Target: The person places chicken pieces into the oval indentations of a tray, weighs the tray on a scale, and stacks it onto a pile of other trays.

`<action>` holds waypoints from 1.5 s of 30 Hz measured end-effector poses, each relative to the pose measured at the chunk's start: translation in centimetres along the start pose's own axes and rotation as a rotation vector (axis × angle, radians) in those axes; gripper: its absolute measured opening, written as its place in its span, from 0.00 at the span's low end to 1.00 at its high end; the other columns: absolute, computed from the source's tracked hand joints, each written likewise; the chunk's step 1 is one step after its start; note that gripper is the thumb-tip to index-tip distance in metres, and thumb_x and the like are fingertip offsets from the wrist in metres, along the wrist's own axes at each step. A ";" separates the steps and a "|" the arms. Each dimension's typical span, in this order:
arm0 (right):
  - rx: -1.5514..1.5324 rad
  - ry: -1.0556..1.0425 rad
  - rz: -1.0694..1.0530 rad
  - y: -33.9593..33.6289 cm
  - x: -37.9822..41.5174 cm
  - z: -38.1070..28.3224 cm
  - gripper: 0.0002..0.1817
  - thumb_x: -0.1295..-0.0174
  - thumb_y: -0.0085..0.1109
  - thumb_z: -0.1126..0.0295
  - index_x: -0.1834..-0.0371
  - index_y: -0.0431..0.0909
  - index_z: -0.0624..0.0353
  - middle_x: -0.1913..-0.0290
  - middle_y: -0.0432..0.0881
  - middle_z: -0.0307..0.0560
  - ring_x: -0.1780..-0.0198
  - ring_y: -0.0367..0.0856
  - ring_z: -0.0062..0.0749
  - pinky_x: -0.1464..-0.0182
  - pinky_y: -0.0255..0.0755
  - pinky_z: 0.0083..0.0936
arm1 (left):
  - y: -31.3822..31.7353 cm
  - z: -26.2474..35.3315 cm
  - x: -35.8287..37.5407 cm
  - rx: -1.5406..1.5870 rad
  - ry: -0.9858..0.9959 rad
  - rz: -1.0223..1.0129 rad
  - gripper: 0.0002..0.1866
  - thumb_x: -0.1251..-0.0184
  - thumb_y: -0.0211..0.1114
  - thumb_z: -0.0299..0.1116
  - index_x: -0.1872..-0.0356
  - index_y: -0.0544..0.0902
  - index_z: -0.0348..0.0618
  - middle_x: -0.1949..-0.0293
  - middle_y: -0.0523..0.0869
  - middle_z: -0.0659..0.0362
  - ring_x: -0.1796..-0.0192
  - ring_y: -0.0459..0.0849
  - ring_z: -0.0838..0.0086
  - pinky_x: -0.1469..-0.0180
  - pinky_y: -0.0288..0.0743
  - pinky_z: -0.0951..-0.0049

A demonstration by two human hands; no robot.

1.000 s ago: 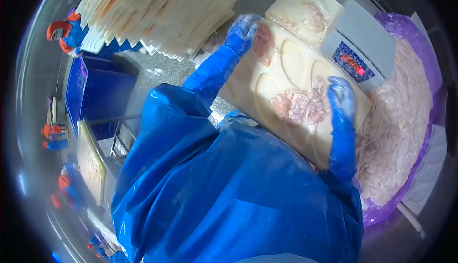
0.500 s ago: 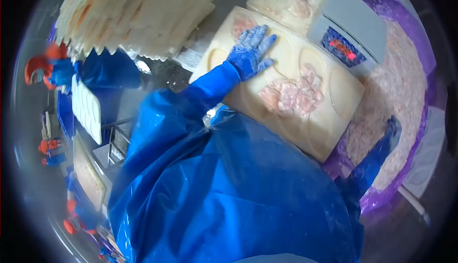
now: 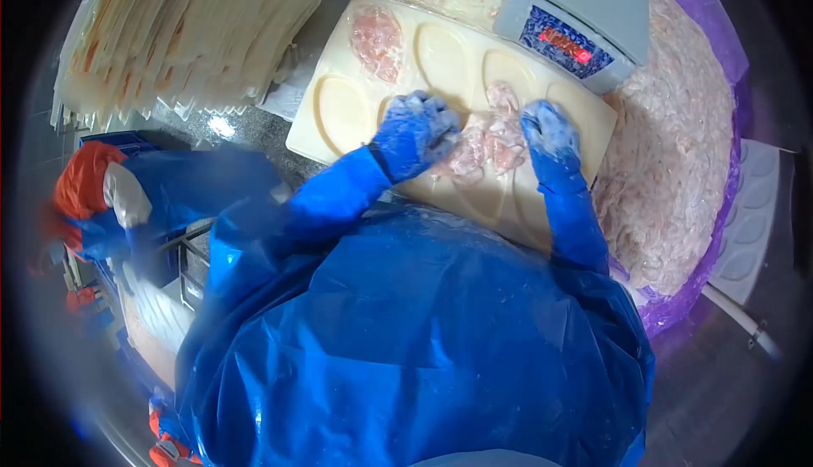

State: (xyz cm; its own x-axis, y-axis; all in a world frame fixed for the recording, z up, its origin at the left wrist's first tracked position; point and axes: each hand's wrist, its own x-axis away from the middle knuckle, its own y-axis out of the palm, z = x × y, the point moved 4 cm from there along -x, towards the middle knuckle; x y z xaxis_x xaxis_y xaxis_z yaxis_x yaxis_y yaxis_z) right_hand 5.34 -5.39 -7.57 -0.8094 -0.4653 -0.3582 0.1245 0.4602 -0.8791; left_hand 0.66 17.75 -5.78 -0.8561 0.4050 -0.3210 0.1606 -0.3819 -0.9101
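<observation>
Both gloved hands are now back on the moulded tray (image 3: 440, 52), after the right reached into the meat heap (image 3: 669, 128). The left hand (image 3: 415, 132) and right hand (image 3: 550, 132) flank the meat portion (image 3: 487, 137), fingers curled against it, shaping it into a cavity.

We see bright, even overhead light, with glare on the blue apron (image 3: 406, 340) and a highlight on the counter (image 3: 222, 126). Fisheye distortion bends the edges, where a dark vignette and hazy blur soften the co-worker (image 3: 102, 200).
</observation>
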 end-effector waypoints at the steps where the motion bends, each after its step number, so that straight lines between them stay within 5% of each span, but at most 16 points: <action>1: -0.150 0.163 -0.036 -0.7 0.3 0.8 0.08 0.40 0.61 0.73 0.58 0.80 0.56 0.56 0.80 0.49 0.52 0.79 0.47 0.54 0.75 0.42 | -0.8 -0.8 -0.2 0.079 -0.057 -0.138 0.12 0.38 0.67 0.47 0.58 0.83 0.56 0.52 0.80 0.57 0.53 0.77 0.59 0.54 0.68 0.57; 2: -0.150 0.162 -0.037 -1.0 0.3 1.1 0.08 0.40 0.61 0.73 0.58 0.80 0.56 0.56 0.80 0.49 0.52 0.79 0.47 0.54 0.75 0.42 | -1.2 -1.2 -0.5 0.160 -0.117 -0.278 0.13 0.38 0.67 0.49 0.59 0.83 0.56 0.53 0.81 0.58 0.53 0.78 0.59 0.54 0.68 0.57; 4: -0.270 0.242 0.061 -1.4 -0.1 1.9 0.08 0.40 0.61 0.73 0.57 0.79 0.57 0.57 0.81 0.50 0.53 0.79 0.48 0.53 0.75 0.42 | -0.8 -1.5 -3.0 0.050 -0.083 0.112 0.15 0.37 0.67 0.50 0.55 0.85 0.56 0.55 0.83 0.57 0.54 0.80 0.59 0.55 0.70 0.57; 6: -0.264 0.153 0.129 -1.9 -1.3 -0.3 0.08 0.40 0.62 0.68 0.59 0.79 0.56 0.58 0.80 0.51 0.53 0.79 0.50 0.52 0.74 0.42 | 0.5 0.0 -7.2 0.203 0.039 0.205 0.18 0.37 0.66 0.46 0.48 0.82 0.56 0.50 0.81 0.58 0.52 0.80 0.56 0.52 0.73 0.53; 7: -0.174 0.131 0.020 -1.0 -1.5 -0.7 0.09 0.40 0.62 0.66 0.59 0.79 0.55 0.58 0.80 0.52 0.53 0.79 0.50 0.51 0.73 0.43 | 2.6 1.1 -8.7 -0.050 0.024 -0.044 0.21 0.40 0.66 0.45 0.45 0.81 0.57 0.49 0.81 0.56 0.51 0.80 0.55 0.53 0.74 0.55; 11: -0.146 0.195 -0.146 -1.1 -0.1 0.0 0.10 0.40 0.62 0.63 0.59 0.78 0.52 0.60 0.79 0.53 0.57 0.80 0.52 0.55 0.74 0.44 | 5.8 1.1 -9.9 -0.132 0.017 -0.267 0.22 0.42 0.66 0.44 0.44 0.81 0.60 0.45 0.80 0.54 0.47 0.79 0.55 0.52 0.74 0.54; 14: -0.270 0.167 -0.112 -1.7 0.6 0.7 0.08 0.39 0.61 0.67 0.58 0.77 0.54 0.64 0.81 0.48 0.64 0.82 0.45 0.59 0.75 0.40 | 4.3 0.2 -8.7 0.142 0.042 0.097 0.20 0.42 0.67 0.44 0.47 0.81 0.60 0.46 0.81 0.57 0.47 0.79 0.57 0.52 0.73 0.54; 17: -0.758 0.489 -0.085 -0.9 1.3 3.0 0.06 0.36 0.60 0.72 0.57 0.77 0.56 0.64 0.81 0.40 0.60 0.79 0.26 0.55 0.75 0.29 | 3.8 2.9 -7.7 0.138 0.073 -0.040 0.17 0.40 0.67 0.43 0.50 0.82 0.57 0.49 0.82 0.58 0.47 0.78 0.56 0.52 0.72 0.55; 20: -0.692 0.372 -0.081 -1.0 0.6 0.9 0.09 0.39 0.62 0.70 0.57 0.78 0.56 0.63 0.81 0.43 0.58 0.81 0.33 0.53 0.75 0.33 | 5.3 2.7 -8.0 0.115 0.100 -0.186 0.14 0.38 0.66 0.43 0.52 0.82 0.55 0.53 0.83 0.59 0.49 0.79 0.56 0.52 0.71 0.54; 21: -0.311 0.066 -0.041 -2.1 0.1 -0.2 0.11 0.42 0.64 0.68 0.57 0.78 0.54 0.61 0.82 0.46 0.54 0.81 0.43 0.50 0.75 0.39 | 5.4 2.4 -8.1 0.140 0.076 -0.260 0.13 0.38 0.66 0.43 0.53 0.83 0.55 0.54 0.83 0.59 0.49 0.79 0.56 0.52 0.71 0.54; 24: -0.219 0.140 -0.155 -1.7 -0.1 0.0 0.12 0.47 0.66 0.73 0.59 0.80 0.57 0.59 0.82 0.49 0.57 0.80 0.49 0.51 0.75 0.39 | 4.7 2.8 -7.4 0.150 0.044 -0.397 0.13 0.38 0.65 0.43 0.54 0.82 0.54 0.55 0.83 0.57 0.50 0.80 0.55 0.52 0.71 0.52; 28: -0.543 0.392 -0.257 -1.3 0.8 1.9 0.09 0.41 0.63 0.73 0.57 0.78 0.58 0.61 0.80 0.42 0.53 0.79 0.28 0.51 0.72 0.30 | 4.2 3.3 -6.7 0.138 0.152 -0.168 0.15 0.36 0.66 0.43 0.52 0.80 0.50 0.56 0.82 0.54 0.54 0.81 0.59 0.52 0.72 0.55; 30: -0.730 0.356 -0.206 -2.0 0.9 2.9 0.09 0.40 0.62 0.74 0.57 0.77 0.57 0.59 0.81 0.43 0.50 0.79 0.31 0.48 0.72 0.31 | 4.7 3.6 -6.6 0.085 0.210 -0.152 0.14 0.34 0.66 0.40 0.52 0.79 0.47 0.57 0.81 0.55 0.55 0.81 0.64 0.51 0.72 0.60; 33: -1.086 0.355 -0.122 -3.0 0.8 2.7 0.09 0.39 0.61 0.77 0.56 0.75 0.57 0.56 0.80 0.42 0.47 0.77 0.30 0.46 0.70 0.29 | 5.3 2.7 -6.6 1.356 -0.200 -0.295 0.07 0.30 0.64 0.25 0.56 0.76 0.41 0.59 0.74 0.66 0.53 0.71 0.83 0.48 0.69 0.79; 38: -1.292 0.475 -0.132 -2.5 0.8 3.6 0.09 0.36 0.60 0.78 0.54 0.73 0.59 0.58 0.75 0.37 0.53 0.73 0.20 0.45 0.69 0.20 | 3.2 3.5 -7.7 1.466 -0.176 -0.290 0.06 0.29 0.63 0.27 0.54 0.77 0.41 0.58 0.75 0.65 0.52 0.72 0.82 0.44 0.68 0.78; 45: -1.355 0.465 0.064 -2.4 -1.1 1.9 0.11 0.35 0.58 0.79 0.50 0.75 0.60 0.56 0.75 0.36 0.52 0.73 0.20 0.46 0.70 0.20 | 2.5 5.1 -5.1 1.677 -0.529 -0.404 0.14 0.26 0.62 0.29 0.43 0.78 0.38 0.49 0.81 0.62 0.45 0.77 0.80 0.39 0.72 0.75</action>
State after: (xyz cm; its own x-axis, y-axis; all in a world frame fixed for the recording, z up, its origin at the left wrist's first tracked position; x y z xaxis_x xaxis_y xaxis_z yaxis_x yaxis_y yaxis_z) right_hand 7.02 -7.39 -5.66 -0.9673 -0.2528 -0.0191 -0.2514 0.9467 0.2013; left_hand 2.87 10.48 -5.04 -0.8158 0.5245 0.2438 -0.4032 -0.8179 0.4104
